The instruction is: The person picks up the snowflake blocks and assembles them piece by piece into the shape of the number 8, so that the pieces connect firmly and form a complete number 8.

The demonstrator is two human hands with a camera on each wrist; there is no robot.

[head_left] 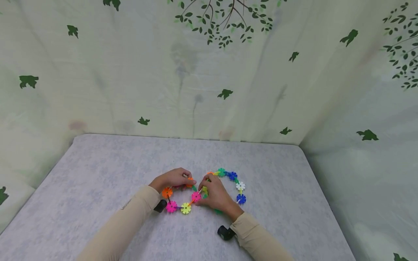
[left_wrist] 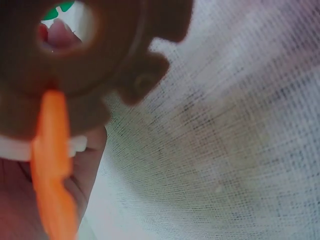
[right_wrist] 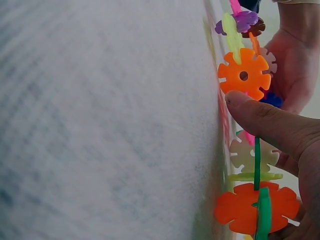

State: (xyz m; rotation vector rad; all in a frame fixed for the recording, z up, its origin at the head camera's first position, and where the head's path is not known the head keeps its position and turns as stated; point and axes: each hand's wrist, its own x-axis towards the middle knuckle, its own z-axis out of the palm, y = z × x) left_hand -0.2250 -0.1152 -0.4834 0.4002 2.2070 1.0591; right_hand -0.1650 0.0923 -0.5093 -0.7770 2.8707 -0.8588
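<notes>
A chain of slotted flower-shaped plastic discs lies in two loops on the table. My left hand pinches an orange disc on the upper side of the left loop. Where the loops meet, my right hand holds a pink disc between thumb and fingers, with a yellow disc beside it. A thumb overlaps an orange disc's lower edge in the right wrist view. Close to the left wrist camera, a brown disc and an edge-on orange disc partly hide the hand.
The right loop curves through green, blue and white discs. Pink and yellow discs form the left loop's near side. A grey-white cloth covers the table. Leaf-printed curtain stands behind and at both sides.
</notes>
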